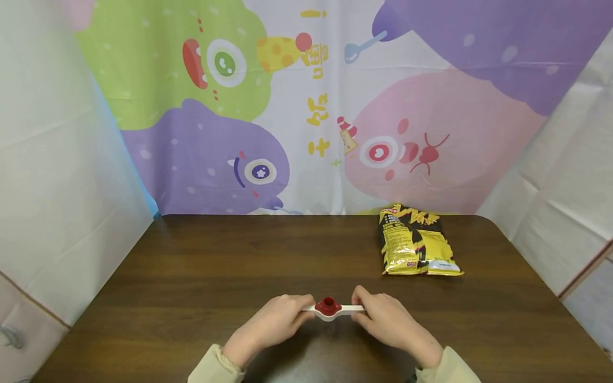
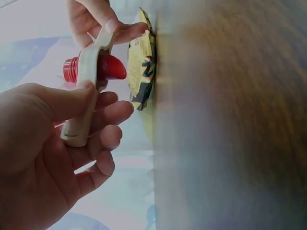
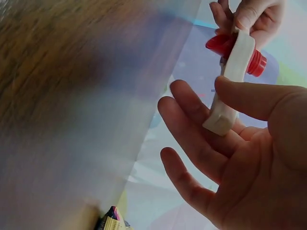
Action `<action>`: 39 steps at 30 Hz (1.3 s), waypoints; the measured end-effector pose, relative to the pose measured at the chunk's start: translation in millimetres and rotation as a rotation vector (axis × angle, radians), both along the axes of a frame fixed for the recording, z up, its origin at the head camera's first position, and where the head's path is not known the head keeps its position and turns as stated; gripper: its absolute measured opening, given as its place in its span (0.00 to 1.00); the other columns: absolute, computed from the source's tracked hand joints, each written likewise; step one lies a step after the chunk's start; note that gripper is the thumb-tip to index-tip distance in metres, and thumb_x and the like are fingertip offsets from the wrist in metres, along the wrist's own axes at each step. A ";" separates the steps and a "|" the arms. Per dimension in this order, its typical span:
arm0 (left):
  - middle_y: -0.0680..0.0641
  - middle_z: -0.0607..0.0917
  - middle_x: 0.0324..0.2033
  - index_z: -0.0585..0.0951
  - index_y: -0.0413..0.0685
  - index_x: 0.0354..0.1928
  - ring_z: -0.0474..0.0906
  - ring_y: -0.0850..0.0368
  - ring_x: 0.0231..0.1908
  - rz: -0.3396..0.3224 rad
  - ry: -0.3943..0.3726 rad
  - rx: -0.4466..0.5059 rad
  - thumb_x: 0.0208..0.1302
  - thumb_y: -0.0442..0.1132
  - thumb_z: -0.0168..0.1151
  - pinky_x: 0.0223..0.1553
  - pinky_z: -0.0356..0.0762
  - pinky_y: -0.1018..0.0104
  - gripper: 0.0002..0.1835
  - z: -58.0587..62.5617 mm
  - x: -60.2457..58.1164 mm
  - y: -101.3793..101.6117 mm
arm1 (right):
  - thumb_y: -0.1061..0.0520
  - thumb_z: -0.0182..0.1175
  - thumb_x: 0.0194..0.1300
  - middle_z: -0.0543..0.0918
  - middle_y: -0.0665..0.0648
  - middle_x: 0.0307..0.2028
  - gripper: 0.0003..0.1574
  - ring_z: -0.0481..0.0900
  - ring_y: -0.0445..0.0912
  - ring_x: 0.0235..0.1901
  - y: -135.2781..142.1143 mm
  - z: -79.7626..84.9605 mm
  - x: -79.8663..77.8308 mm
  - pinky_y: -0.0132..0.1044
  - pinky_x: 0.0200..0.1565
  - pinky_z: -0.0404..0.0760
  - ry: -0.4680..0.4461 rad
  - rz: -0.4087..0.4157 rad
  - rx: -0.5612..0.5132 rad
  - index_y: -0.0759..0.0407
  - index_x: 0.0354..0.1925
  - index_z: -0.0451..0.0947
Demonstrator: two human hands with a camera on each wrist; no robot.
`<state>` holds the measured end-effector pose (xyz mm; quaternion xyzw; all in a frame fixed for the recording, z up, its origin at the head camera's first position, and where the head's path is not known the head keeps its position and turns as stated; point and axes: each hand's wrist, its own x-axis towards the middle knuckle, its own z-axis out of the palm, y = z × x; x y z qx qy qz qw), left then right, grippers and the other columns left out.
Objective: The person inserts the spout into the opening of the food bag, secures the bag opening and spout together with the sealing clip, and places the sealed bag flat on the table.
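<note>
White clip (image 1: pixel 328 317), one, in two hands (image 1: pixel 278 321) (image 1: pixel 389 321)

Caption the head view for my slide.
Hands hold a white plastic bar with round red spout; glossy yellow and black bag behind.

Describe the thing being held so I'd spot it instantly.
Over the near part of the brown table, look between the left hand and right hand. They grip a slim white bar with a red spout through its middle, unlike the bulky yellow-and-black packet farther back.
</note>
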<state>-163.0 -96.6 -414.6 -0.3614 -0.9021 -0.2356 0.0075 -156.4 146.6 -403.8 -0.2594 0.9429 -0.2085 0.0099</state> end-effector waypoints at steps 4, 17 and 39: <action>0.61 0.69 0.21 0.72 0.54 0.28 0.62 0.69 0.20 0.020 0.020 0.029 0.62 0.42 0.57 0.23 0.62 0.76 0.06 0.7 -2.1 0.0 | 0.52 0.58 0.61 0.70 0.39 0.20 0.07 0.63 0.34 0.18 -1.4 -0.3 -0.3 0.30 0.22 0.64 0.019 0.000 -0.009 0.49 0.36 0.69; 0.61 0.67 0.19 0.72 0.54 0.28 0.62 0.67 0.21 0.078 0.080 0.035 0.62 0.42 0.57 0.22 0.61 0.74 0.06 5.3 -6.6 5.4 | 0.51 0.60 0.59 0.66 0.37 0.21 0.04 0.62 0.33 0.20 1.7 -5.1 -6.0 0.33 0.31 0.67 0.296 -0.006 0.054 0.46 0.29 0.73; 0.60 0.75 0.21 0.79 0.52 0.29 0.65 0.68 0.21 0.122 0.123 0.058 0.60 0.44 0.59 0.25 0.65 0.75 0.06 -3.7 -15.8 5.5 | 0.49 0.56 0.62 0.63 0.39 0.19 0.07 0.61 0.34 0.18 2.3 -11.3 -14.1 0.28 0.23 0.62 0.176 -0.013 -0.010 0.44 0.27 0.70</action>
